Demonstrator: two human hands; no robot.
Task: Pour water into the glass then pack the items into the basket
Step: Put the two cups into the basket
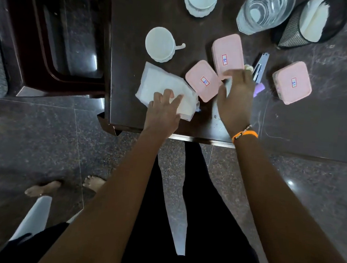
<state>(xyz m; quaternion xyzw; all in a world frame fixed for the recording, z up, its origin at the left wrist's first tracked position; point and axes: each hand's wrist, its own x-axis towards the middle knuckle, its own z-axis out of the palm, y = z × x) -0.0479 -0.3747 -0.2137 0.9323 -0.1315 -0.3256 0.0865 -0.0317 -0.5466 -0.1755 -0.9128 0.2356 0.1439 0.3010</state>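
My left hand [163, 108] lies on a stack of white paper napkins [161, 83] near the table's front edge, fingers spread on top of it. My right hand [235, 94] hovers blurred at the near end of a tall pink lidded box [227, 51], with something pale between thumb and fingers; I cannot tell whether it grips it. A second pink box [202, 80] lies between my hands, a third [292, 82] to the right. The glass jug of water [263, 10] and the black mesh basket [288, 36], with white paper inside, stand at the back.
A white cup with a handle [159, 44] and stacked white saucers [201, 1] stand at the back left. A metal clip-like tool [260, 64] and a purple item [259, 90] lie right of my hand. A dark chair [57, 41] stands left of the table [323, 125].
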